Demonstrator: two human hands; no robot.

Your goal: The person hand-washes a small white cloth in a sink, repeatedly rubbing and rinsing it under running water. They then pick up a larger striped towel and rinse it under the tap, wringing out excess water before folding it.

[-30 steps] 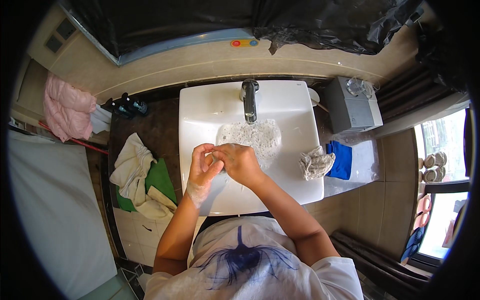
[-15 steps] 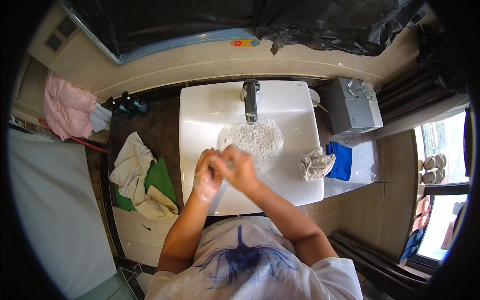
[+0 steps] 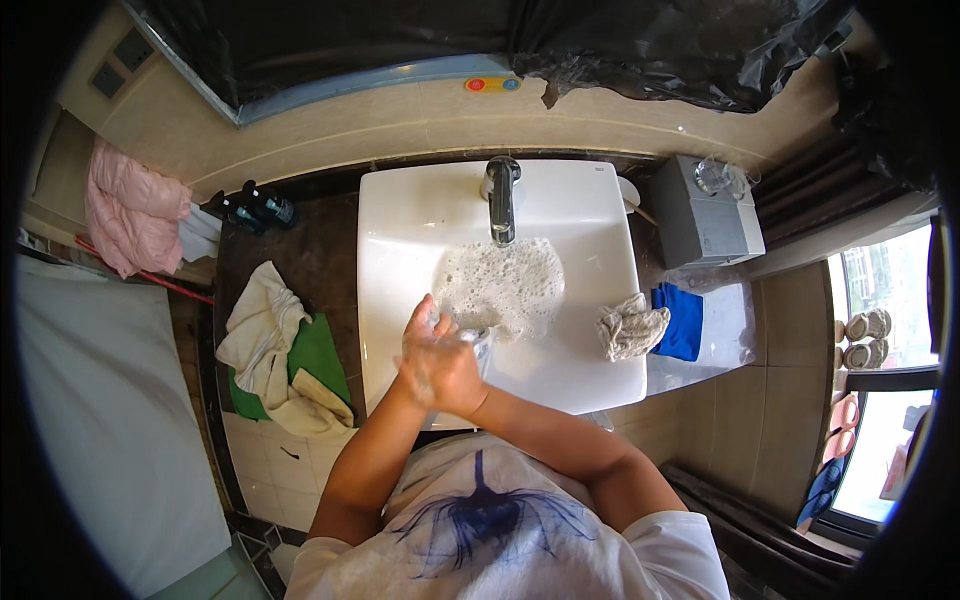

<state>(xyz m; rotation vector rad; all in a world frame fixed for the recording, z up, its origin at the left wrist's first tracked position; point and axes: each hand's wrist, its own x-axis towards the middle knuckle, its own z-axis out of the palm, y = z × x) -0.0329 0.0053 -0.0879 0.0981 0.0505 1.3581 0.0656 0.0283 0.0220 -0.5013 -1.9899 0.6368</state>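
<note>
Seemingly, right grip snug around left hand.

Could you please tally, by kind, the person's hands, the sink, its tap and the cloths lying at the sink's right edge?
Hands: 2 (left hand, right hand)
Sink: 1
Tap: 1
Cloths: 2 (beige cloth, blue cloth)
Total: 6

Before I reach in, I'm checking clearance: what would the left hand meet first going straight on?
Likely the foam in the sink, just ahead of the left hand, though it may pass over: height unclear.
</note>
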